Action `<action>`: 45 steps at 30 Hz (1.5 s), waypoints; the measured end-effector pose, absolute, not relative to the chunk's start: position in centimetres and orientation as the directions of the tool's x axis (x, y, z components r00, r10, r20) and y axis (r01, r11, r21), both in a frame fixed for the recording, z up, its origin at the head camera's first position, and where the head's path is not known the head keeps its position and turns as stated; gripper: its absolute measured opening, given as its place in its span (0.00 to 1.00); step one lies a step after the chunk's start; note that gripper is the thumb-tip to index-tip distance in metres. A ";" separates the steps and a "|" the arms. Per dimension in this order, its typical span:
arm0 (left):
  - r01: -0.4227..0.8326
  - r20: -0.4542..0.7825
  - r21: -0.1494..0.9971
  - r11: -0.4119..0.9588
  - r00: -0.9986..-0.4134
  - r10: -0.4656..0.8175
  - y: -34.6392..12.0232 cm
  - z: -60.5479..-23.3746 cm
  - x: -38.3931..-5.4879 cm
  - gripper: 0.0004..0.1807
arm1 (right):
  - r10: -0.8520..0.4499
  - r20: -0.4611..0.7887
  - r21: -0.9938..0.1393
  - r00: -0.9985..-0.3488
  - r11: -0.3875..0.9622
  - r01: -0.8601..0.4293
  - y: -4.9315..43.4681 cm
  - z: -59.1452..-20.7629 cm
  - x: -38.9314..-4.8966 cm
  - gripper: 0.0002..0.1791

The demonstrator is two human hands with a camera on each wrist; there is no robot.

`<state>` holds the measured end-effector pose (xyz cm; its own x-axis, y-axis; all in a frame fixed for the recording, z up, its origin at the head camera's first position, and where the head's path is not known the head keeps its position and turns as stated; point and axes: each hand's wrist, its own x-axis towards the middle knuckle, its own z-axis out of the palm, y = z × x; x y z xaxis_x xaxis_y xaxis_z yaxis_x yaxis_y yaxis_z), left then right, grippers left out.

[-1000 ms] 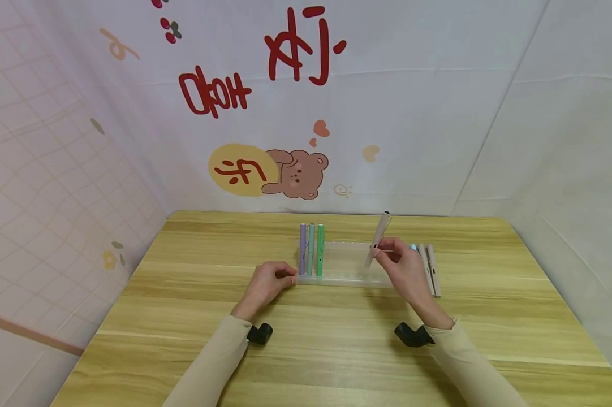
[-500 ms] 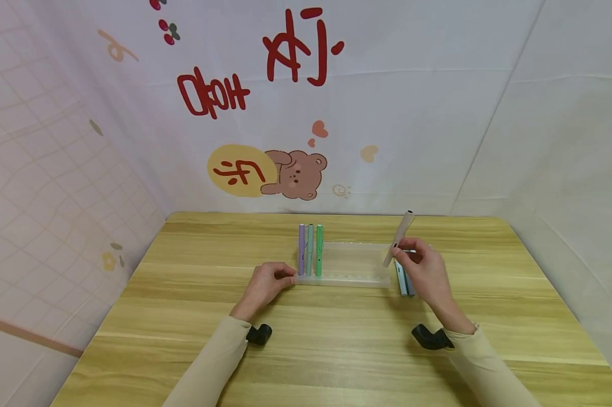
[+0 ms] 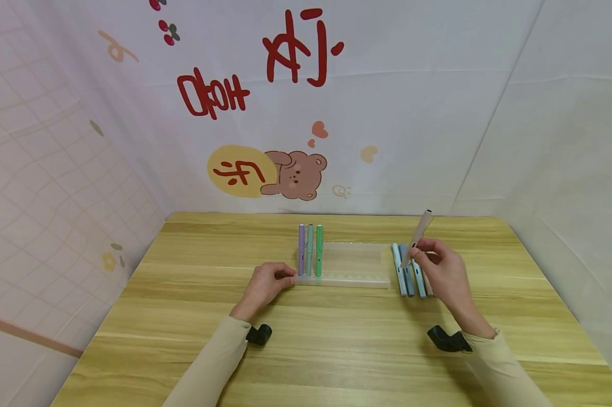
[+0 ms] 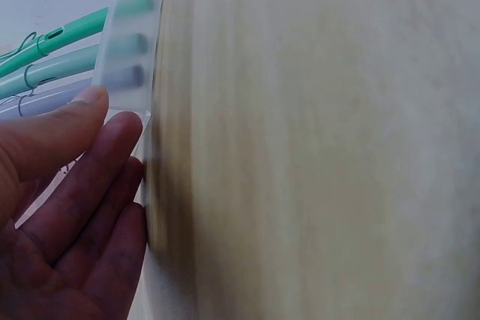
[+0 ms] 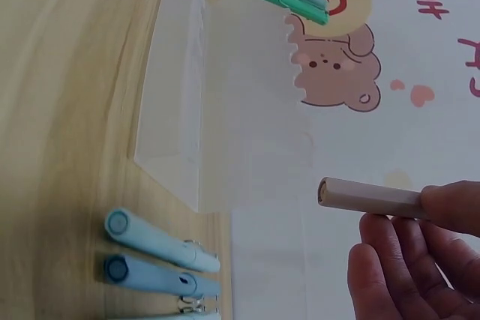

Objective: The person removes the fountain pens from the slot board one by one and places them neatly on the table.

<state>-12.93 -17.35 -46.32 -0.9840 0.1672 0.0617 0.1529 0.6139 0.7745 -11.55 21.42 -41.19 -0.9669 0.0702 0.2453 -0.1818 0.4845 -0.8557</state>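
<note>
My left hand (image 3: 265, 287) pinches the left end of a clear plastic pen rack (image 3: 357, 283) between thumb and fingers. A purple pen (image 3: 301, 251), a grey-teal pen (image 3: 310, 251) and a green pen (image 3: 319, 251) stand in its left part. Between thumb and fingertips, my right hand (image 3: 447, 277) holds a beige-pink pen (image 3: 422, 227), tilted and raised; its lower end shows in the right wrist view (image 5: 367, 196). Under that hand lie a light blue pen (image 3: 399, 271), a darker blue pen (image 3: 406, 277) and other pens, partly hidden by the hand.
The wood-grain table (image 3: 326, 350) runs back to a white printed curtain (image 3: 413, 113) with a bear drawing (image 3: 298, 174). The pens on the table lie just right of the rack's right end. A black wrist mount (image 3: 447, 341) sits on the right forearm.
My right hand has moved to the right with the beige-pink pen, from over the rack's right end to over the pens lying on the table. My left hand stays at the rack.
</note>
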 end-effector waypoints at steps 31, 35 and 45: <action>0.143 0.054 0.785 0.603 -0.985 0.164 -17.4 -46.4 -12.9 0.03 | 0.125 0.194 -0.831 -0.973 0.548 -0.095 27.2 -41.3 -10.6 0.23; 0.138 0.049 0.783 0.606 -0.986 0.161 -17.4 -46.5 -12.9 0.03 | 0.119 0.170 -0.824 -0.978 0.561 -0.075 27.8 -41.4 -10.7 0.24; 0.130 0.040 0.789 0.601 -0.986 0.161 -17.5 -46.6 -13.0 0.03 | 0.091 0.143 -0.810 -0.986 0.582 -0.064 28.8 -41.9 -10.9 0.26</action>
